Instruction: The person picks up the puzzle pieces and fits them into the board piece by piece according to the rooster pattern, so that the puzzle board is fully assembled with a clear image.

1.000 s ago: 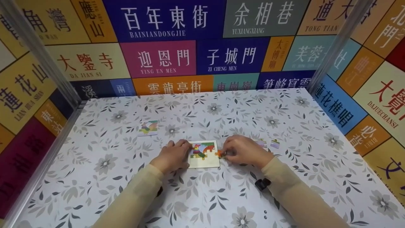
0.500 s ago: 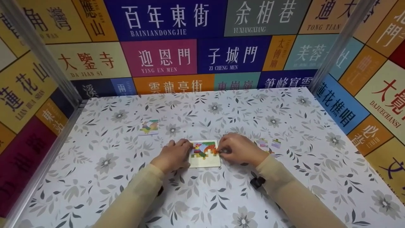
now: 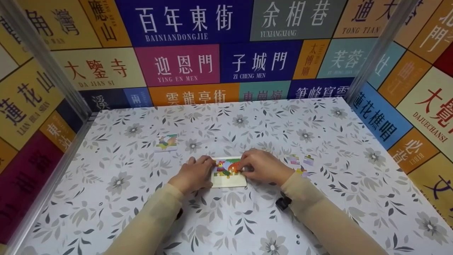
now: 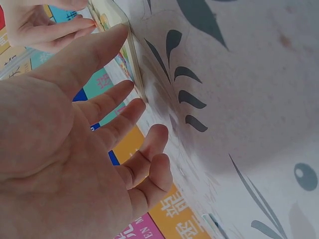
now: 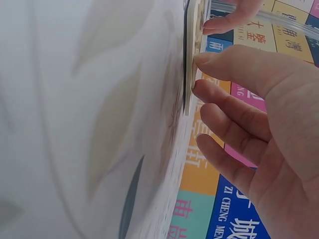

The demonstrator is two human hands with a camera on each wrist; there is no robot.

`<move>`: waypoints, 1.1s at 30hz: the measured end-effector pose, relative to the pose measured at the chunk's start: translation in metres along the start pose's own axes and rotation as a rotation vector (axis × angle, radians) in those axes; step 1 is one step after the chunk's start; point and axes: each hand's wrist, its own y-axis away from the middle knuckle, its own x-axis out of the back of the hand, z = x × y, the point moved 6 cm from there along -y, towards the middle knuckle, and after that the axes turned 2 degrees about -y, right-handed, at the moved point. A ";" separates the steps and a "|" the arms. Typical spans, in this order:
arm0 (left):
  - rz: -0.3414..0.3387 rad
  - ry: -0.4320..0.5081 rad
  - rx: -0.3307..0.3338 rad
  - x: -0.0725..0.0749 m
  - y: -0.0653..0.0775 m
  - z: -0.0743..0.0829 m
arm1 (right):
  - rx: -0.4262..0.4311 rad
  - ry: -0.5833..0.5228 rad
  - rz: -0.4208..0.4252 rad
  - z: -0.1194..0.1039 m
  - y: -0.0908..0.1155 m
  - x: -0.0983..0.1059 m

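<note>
A wall of coloured signs (image 3: 178,64) stands behind the flower-patterned table (image 3: 226,219). At its middle lies a partly filled puzzle board (image 3: 229,182). The left hand (image 3: 194,174), fingers relaxed, touches the board's left edge; the right hand (image 3: 264,165) touches its right side, whether pinching anything cannot be told. Loose pieces (image 3: 308,160) lie right.

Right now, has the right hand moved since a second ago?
Yes, leftward: in the head view, the right hand was just beside the right edge of the jigsaw tray; now it reaches over that edge.
</note>
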 end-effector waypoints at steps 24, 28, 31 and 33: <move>0.036 -0.024 -0.041 -0.002 0.001 0.000 | 0.074 0.034 0.001 -0.009 -0.005 -0.004; 0.026 -0.026 -0.038 -0.003 0.000 0.000 | 0.078 0.022 -0.012 -0.009 -0.003 -0.004; 0.017 -0.024 -0.029 -0.003 0.000 0.000 | 0.070 0.028 -0.032 -0.009 -0.003 -0.004; 0.014 -0.023 -0.027 -0.003 -0.001 -0.001 | 0.063 0.028 -0.041 -0.008 -0.003 -0.004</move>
